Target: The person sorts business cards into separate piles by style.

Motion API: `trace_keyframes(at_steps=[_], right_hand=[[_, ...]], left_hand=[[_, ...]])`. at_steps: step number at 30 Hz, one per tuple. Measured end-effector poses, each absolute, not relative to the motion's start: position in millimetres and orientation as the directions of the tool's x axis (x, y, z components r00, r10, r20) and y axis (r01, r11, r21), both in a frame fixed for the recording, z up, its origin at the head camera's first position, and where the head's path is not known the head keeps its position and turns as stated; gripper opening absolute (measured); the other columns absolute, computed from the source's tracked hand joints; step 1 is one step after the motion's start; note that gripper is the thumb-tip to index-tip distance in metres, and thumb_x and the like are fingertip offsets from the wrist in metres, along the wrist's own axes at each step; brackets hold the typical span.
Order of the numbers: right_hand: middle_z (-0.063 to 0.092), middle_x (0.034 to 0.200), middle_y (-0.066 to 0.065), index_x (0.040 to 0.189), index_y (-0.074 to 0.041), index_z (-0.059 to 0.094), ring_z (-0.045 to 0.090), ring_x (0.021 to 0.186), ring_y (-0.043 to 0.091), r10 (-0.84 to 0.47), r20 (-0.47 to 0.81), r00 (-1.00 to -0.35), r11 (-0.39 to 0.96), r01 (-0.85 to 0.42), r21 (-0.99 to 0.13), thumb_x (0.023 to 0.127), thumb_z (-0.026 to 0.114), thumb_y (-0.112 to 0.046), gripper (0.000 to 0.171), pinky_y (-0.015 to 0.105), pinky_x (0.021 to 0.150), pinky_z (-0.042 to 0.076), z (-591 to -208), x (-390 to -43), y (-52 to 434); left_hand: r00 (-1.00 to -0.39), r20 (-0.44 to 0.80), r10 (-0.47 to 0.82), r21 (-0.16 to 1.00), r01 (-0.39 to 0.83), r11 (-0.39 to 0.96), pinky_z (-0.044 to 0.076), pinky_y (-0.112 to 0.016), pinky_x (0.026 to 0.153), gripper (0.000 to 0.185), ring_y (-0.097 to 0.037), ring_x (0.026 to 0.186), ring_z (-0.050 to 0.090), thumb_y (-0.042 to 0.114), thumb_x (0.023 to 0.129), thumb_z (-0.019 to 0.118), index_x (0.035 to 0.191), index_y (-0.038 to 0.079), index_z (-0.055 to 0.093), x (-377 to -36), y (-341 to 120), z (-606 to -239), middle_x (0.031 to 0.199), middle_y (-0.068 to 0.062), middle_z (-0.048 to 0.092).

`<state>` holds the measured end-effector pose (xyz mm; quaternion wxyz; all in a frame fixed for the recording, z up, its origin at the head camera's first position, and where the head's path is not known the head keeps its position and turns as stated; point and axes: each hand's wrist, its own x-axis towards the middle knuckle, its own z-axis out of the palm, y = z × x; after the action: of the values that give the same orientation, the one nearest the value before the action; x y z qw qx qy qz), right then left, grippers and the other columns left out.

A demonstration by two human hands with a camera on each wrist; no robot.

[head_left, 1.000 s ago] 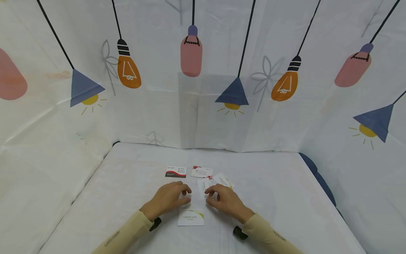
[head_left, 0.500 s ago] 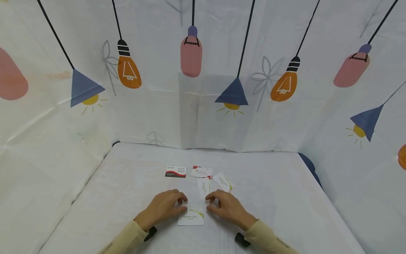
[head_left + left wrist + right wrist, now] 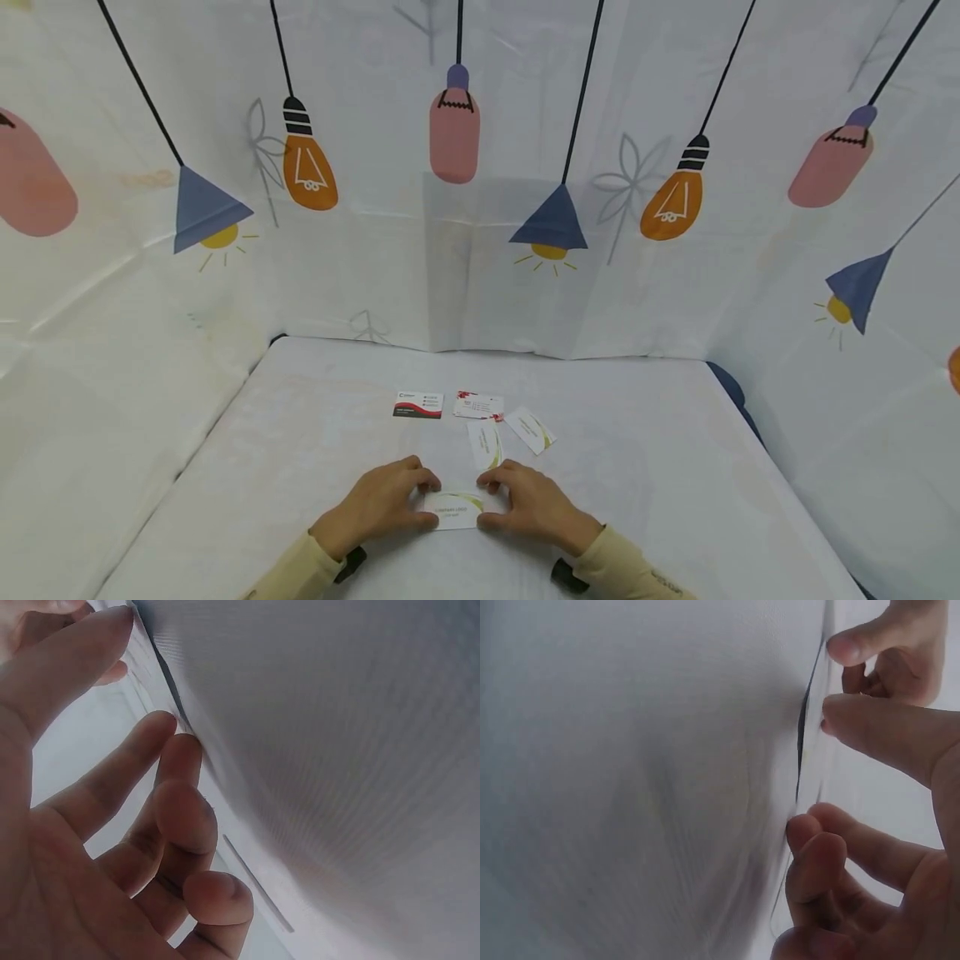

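Note:
A white card with a green swoosh (image 3: 454, 508) lies at the near middle of the white-clothed table (image 3: 637, 467). My left hand (image 3: 429, 500) pinches its left edge between thumb and fingers. My right hand (image 3: 485, 500) pinches its right edge the same way. In the left wrist view the left hand (image 3: 142, 675) has its thumb and fingertips at the thin card edge. In the right wrist view the right hand (image 3: 821, 772) does likewise, its fingers curled against the edge. Whether the card is off the cloth I cannot tell.
Beyond the hands lie other cards: a black and red one (image 3: 417, 405), a red and white one (image 3: 477, 406), and two white-green ones (image 3: 485, 442) (image 3: 529, 430). A cloth printed with lamps (image 3: 480, 208) walls the table at the back and both sides.
Both hands have drawn back toward me from just beyond the near card and closed in on its two side edges. The far cards have not moved.

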<state>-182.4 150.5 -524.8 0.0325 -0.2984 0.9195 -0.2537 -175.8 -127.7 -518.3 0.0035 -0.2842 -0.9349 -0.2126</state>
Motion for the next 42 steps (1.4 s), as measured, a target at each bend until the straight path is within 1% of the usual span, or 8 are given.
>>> trace_keyframes(at_steps=[4,14,19,24,27,31,36,42], right_hand=[[0.054,0.102,-0.013,0.117,-0.024,0.069,0.049,0.083,0.003,-0.566,0.061,-0.822,0.716,-0.526,-0.459,0.08,0.08,-0.051,0.047,0.024,0.072,0.045,-525.4,-181.3,147.7],[0.053,0.103,-0.013,0.112,-0.026,0.068,0.05,0.085,0.004,-0.572,0.067,-0.818,0.704,-0.531,-0.472,0.08,0.081,-0.045,0.04,0.024,0.073,0.045,-524.0,-180.3,144.9],[0.054,0.102,-0.013,0.112,-0.025,0.066,0.05,0.085,0.004,-0.57,0.072,-0.819,0.695,-0.526,-0.49,0.079,0.082,-0.042,0.04,0.024,0.075,0.045,-524.9,-180.9,144.9],[0.058,0.096,-0.015,0.111,-0.024,0.064,0.051,0.08,0.002,-0.576,0.092,-0.812,0.664,-0.531,-0.527,0.082,0.081,-0.035,0.036,0.022,0.073,0.044,-525.5,-182.3,145.4],[0.061,0.091,-0.017,0.111,-0.023,0.064,0.051,0.072,0.0,-0.574,0.094,-0.813,0.642,-0.518,-0.565,0.085,0.08,-0.03,0.031,0.021,0.068,0.044,-526.0,-183.6,145.6],[0.063,0.086,-0.019,0.11,-0.022,0.066,0.049,0.061,-0.003,-0.566,0.081,-0.82,0.627,-0.492,-0.604,0.086,0.079,-0.026,0.028,0.019,0.061,0.041,-526.1,-185.0,145.8],[0.064,0.084,-0.019,0.11,-0.021,0.067,0.049,0.059,-0.003,-0.566,0.083,-0.82,0.614,-0.487,-0.622,0.086,0.08,-0.023,0.028,0.019,0.058,0.041,-524.8,-185.3,146.2],[0.064,0.084,-0.018,0.11,-0.02,0.068,0.051,0.059,-0.003,-0.558,0.098,-0.824,0.608,-0.487,-0.628,0.085,0.08,-0.022,0.028,0.019,0.058,0.042,-524.9,-186.7,148.7]], left_hand=[[-0.834,0.134,0.536,0.393,0.541,0.744,0.045,-0.024,0.066,0.038,-0.001,0.073,0.046,0.041,0.076,0.085,0.105,0.018,0.075,-175.9,-128.3,-519.5,0.091,0.012,0.056],[-0.822,0.163,0.545,0.388,0.561,0.731,0.045,-0.024,0.067,0.035,-0.001,0.073,0.047,0.037,0.076,0.086,0.102,0.019,0.072,-175.1,-127.2,-518.3,0.092,0.011,0.056],[-0.834,0.151,0.531,0.396,0.543,0.74,0.045,-0.025,0.067,0.034,-0.001,0.074,0.047,0.036,0.075,0.085,0.102,0.02,0.071,-175.0,-127.0,-517.9,0.093,0.011,0.056],[-0.842,0.136,0.522,0.399,0.529,0.749,0.046,-0.026,0.069,0.031,-0.002,0.075,0.048,0.036,0.08,0.084,0.104,0.021,0.071,-176.0,-126.9,-516.7,0.094,0.012,0.057],[-0.835,0.151,0.529,0.4,0.54,0.74,0.047,-0.028,0.071,0.027,-0.002,0.076,0.049,0.033,0.082,0.083,0.103,0.021,0.071,-177.3,-126.5,-515.4,0.091,0.012,0.058],[-0.83,0.161,0.534,0.424,0.546,0.722,0.047,-0.029,0.069,0.022,-0.003,0.075,0.052,0.027,0.083,0.083,0.1,0.022,0.071,-180.0,-125.8,-514.3,0.085,0.014,0.06],[-0.833,0.15,0.533,0.457,0.537,0.709,0.045,-0.028,0.067,0.021,-0.003,0.073,0.051,0.027,0.084,0.083,0.1,0.023,0.071,-184.0,-125.5,-515.6,0.08,0.017,0.06],[-0.84,0.138,0.525,0.486,0.519,0.703,0.044,-0.028,0.067,0.02,-0.005,0.072,0.052,0.026,0.085,0.083,0.101,0.022,0.072,-187.7,-123.4,-518.2,0.079,0.016,0.06]])
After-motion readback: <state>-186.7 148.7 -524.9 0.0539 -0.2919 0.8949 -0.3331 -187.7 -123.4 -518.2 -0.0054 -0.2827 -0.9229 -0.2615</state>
